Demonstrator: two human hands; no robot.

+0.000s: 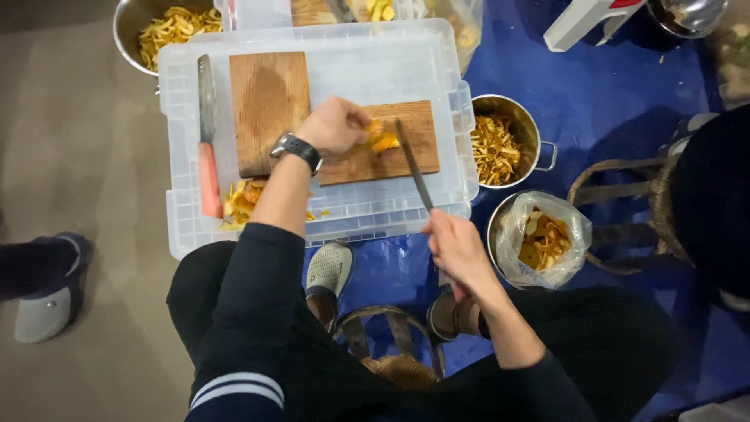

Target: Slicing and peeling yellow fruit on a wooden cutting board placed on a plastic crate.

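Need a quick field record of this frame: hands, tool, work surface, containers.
left hand: pressing orange fruit pieces onto small wooden board
right hand: gripping long knife, blade over the pieces
surface: clear plastic bin lid, second board, red-handled knife lying idle
containers: steel pot of peel strips; bag-lined pot

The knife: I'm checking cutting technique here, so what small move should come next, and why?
Probably bring the knife down through the orange piece. The right hand holds it by the handle, blade angled over the wooden board, tip beside the piece, while the left hand pins the piece in place.
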